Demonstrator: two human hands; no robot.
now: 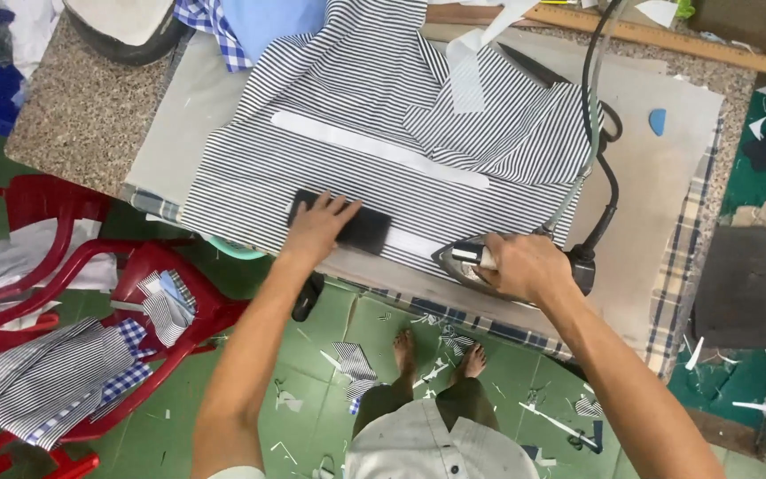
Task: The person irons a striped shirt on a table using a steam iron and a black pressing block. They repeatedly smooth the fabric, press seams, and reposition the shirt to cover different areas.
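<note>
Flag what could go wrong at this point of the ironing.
The right hand holds the grey steam iron close to the left hand, which presses a flat black block on the black-and-white striped fabric; a slide leftward might burn the fingers. The black power cord crosses the fabric edge and could drag it.

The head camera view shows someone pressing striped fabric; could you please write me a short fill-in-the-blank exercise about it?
1. The right hand grips the handle of an ____.
2. The left hand presses flat on a ____ rectangular block.
3. The fabric on the pressing pad has a pattern of ____.
4. The chairs at the left are coloured ____.

Missing words: iron; black; stripes; red
</note>
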